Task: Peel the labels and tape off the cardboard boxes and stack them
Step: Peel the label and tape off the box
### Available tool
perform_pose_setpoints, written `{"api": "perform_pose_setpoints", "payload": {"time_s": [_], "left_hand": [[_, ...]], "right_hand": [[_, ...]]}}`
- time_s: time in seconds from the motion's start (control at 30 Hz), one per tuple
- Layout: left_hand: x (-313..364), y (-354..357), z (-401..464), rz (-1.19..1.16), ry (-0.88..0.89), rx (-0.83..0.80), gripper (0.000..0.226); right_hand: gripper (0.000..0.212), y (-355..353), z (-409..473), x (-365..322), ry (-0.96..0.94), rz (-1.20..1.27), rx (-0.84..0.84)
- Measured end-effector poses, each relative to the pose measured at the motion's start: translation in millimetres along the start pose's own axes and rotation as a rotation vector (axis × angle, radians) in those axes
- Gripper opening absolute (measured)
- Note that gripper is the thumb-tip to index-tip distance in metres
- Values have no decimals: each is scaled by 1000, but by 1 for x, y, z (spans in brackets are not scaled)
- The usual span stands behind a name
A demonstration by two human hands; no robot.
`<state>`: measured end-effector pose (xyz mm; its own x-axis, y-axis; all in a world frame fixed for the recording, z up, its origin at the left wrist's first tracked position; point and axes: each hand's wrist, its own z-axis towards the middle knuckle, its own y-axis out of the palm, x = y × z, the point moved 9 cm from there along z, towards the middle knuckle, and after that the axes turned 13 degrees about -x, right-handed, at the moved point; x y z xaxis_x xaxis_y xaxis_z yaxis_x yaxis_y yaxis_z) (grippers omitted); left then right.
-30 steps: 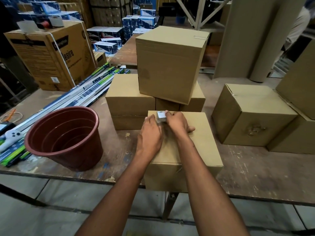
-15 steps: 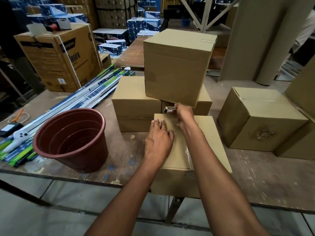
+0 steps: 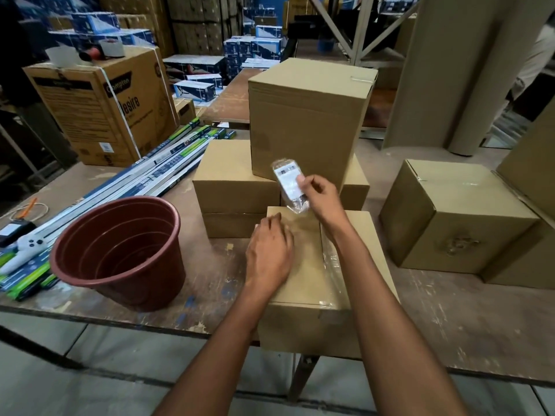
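Wooden and worn, the table (image 3: 450, 319) has a scratched brown top with pale scuffs and paint spots. On it stand plain cardboard boxes, all matte and square-edged. The tall box (image 3: 306, 121) sits on top of two low boxes (image 3: 234, 181) at the middle. Just in front of them is the near box (image 3: 309, 283), whose front part hangs over the table edge; a glossy strip of clear tape (image 3: 329, 265) runs along its top seam. Another box (image 3: 450, 217), tilted at an angle, rests at the right, with a torn rough patch on its front side. At the left stands a printed carton (image 3: 102, 106) with a white strap around it. A round plastic pot (image 3: 120, 253), reddish brown with ribbed rings inside, stands near the left of the near box. Long flat packages (image 3: 156, 172) lie behind it.

The left hand (image 3: 270, 253) lies flat on the top of the near box, fingers straight and together, pressing it down. The right hand (image 3: 319, 195) is raised above the far edge of that box and pinches the label (image 3: 289, 183), a white printed rectangle stuck to crinkled clear film. It is lifted clear of the cardboard and stands nearly upright before the tall box.
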<state>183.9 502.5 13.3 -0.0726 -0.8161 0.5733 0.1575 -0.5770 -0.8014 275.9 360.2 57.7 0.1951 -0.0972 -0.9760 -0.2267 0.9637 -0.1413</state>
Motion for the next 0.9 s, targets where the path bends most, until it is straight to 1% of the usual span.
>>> {"api": "perform_pose_setpoints", "payload": {"time_s": [0.1, 0.13, 0.27, 0.37, 0.5, 0.57, 0.67, 0.77, 0.9], "left_hand": [[-13, -20, -7, -331, -39, 83, 42], [-15, -26, -10, -389, -31, 112, 37], [-14, -39, -19, -443, 32, 198, 21], [-20, -35, -16, -525, 44, 161, 17], [-30, -27, -15, -798, 102, -5, 15], [-34, -31, -20, -889, 119, -50, 13], [-44, -42, -27, -917, 131, -65, 18], [-55, -54, -33, -924, 131, -66, 23], [-79, -65, -41, -1009, 48, -17, 16]], "right_hand": [[20, 7, -28, 1, -46, -20, -25], [20, 9, -36, 6, -39, -20, -20], [18, 24, -65, 24, 38, 18, -17], [17, 24, -79, 27, 60, 61, 5], [24, 22, -92, 21, 101, 19, -9], [26, 25, -96, 16, 94, 20, -18], [17, 39, -97, 13, 92, 88, -45], [23, 54, -98, 12, 100, 113, -74], [25, 74, -99, 9, 100, 121, -57]]}}
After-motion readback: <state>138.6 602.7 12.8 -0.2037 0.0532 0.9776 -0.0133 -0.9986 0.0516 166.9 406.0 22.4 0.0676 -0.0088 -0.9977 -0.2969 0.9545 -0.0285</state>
